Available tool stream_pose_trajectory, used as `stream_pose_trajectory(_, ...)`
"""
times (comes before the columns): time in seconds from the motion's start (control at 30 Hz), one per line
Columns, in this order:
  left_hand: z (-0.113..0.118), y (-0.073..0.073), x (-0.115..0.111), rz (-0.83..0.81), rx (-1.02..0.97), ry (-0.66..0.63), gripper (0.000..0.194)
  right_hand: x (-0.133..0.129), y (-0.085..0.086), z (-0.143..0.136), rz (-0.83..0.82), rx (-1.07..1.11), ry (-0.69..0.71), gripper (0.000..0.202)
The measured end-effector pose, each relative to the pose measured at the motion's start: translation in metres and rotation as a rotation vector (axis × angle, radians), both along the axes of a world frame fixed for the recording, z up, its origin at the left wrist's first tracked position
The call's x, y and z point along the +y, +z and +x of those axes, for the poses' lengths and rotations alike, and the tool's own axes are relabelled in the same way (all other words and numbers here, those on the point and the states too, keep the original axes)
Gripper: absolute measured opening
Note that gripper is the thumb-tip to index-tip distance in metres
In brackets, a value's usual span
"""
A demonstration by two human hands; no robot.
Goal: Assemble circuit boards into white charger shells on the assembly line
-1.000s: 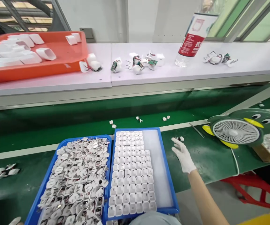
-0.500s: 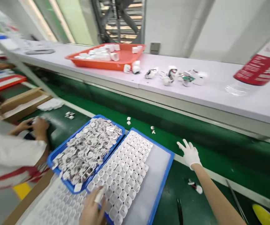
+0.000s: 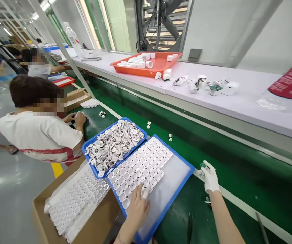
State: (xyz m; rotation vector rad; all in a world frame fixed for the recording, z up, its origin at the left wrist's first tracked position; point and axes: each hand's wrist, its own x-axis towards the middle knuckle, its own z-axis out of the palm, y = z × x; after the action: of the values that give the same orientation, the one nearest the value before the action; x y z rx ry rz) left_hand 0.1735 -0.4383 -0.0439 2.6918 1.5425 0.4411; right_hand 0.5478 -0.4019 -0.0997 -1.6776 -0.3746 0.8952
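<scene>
My left hand (image 3: 137, 205) is over the blue-rimmed tray (image 3: 172, 202), its fingers stretched out and thumb apart, with the fingertips at the rows of white square housings (image 3: 130, 176). White covers show on its fingertips. The white-gloved right hand (image 3: 210, 177) is closed on a small part with a green circuit board (image 3: 203, 165) above the green bench. Under its wrist lies a small white part with wires (image 3: 207, 201), partly hidden. A second blue tray (image 3: 84, 149), heaped with small white parts (image 3: 114, 144), stands left of the first.
A cardboard box (image 3: 38, 206) of white housings is at lower left, beside a seated person (image 3: 46, 130). Black tweezers (image 3: 191, 225) lie near the front. The shelf holds an orange tray (image 3: 158, 63), loose assemblies (image 3: 215, 87) and a bottle (image 3: 288, 84).
The view has swung left. My right hand was spread and bare of parts; now it has taken hold of the circuit-board part. My left hand has shifted right and farther up over the housings.
</scene>
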Motion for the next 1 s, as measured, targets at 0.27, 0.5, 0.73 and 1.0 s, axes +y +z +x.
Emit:
stream_pose_trajectory(0.27,0.064,-0.024,0.078,-0.112,-0.014,-0.177,0.014,-0.131,0.030,-0.092,0.167,0.451,-0.249,0.066)
stream_pose_trajectory(0.5,0.087,-0.029,0.086,-0.204,-0.176,-0.229,0.015,-0.171,0.072,-0.154,0.295,0.690,-0.375,0.051)
stream_pose_trajectory(0.73,0.111,0.014,0.103,-0.439,-0.452,-0.441,0.009,-0.145,0.155,-0.177,0.537,0.663,-0.132,0.063)
stream_pose_trajectory(1.0,0.069,0.106,0.037,-0.842,-0.808,-0.607,0.026,-0.150,0.175,-0.207,0.574,0.606,-0.134,0.044)
